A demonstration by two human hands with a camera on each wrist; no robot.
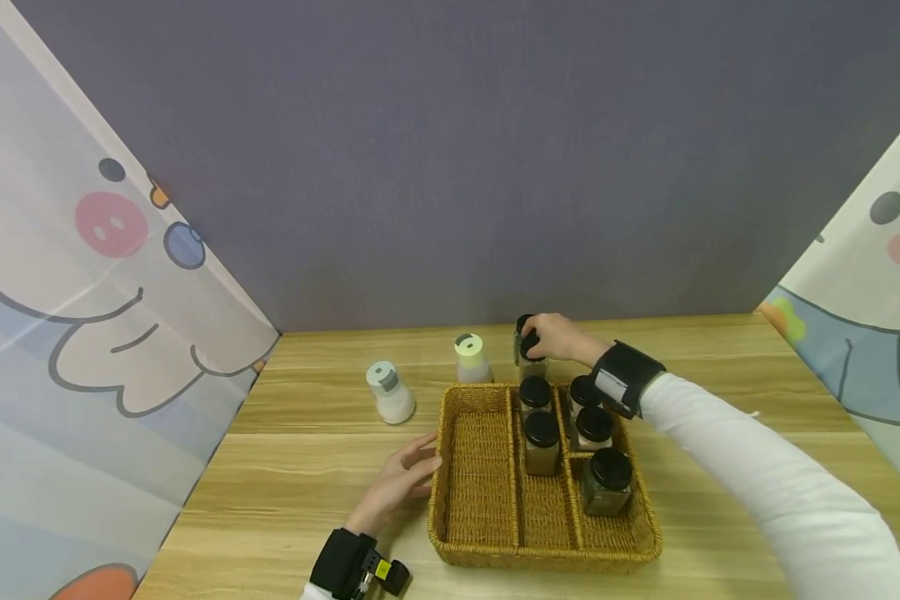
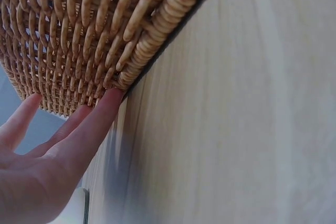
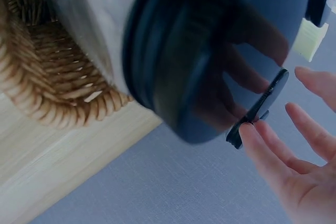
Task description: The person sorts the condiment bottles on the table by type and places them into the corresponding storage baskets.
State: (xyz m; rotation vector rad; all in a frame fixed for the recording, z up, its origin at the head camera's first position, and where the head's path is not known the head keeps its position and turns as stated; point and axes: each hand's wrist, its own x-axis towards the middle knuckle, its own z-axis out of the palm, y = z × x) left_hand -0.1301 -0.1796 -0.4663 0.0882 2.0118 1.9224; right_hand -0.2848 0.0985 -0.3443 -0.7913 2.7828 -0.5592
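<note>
My right hand (image 1: 558, 337) is over a spice jar (image 1: 534, 367) with a black lid, close behind the basket. In the right wrist view its spread fingers (image 3: 273, 156) are around the lid (image 3: 260, 109); one fingertip touches the lid's edge, and a small gap shows at the other side. A second black-lidded jar (image 1: 519, 348) stands just behind, partly hidden. My left hand (image 1: 393, 483) is at the left side of the woven basket (image 1: 450, 552), its extended fingertips (image 2: 111, 98) against the wicker low on the wall.
Several black-lidded jars, such as one in the middle section (image 1: 542, 454) and one at front right (image 1: 607, 493), stand in the divided basket. Two whitish bottles, one pale-green-topped (image 1: 395, 403) and one yellow-green-topped (image 1: 474, 367), stand behind it. A grey wall (image 1: 420, 208) backs the table.
</note>
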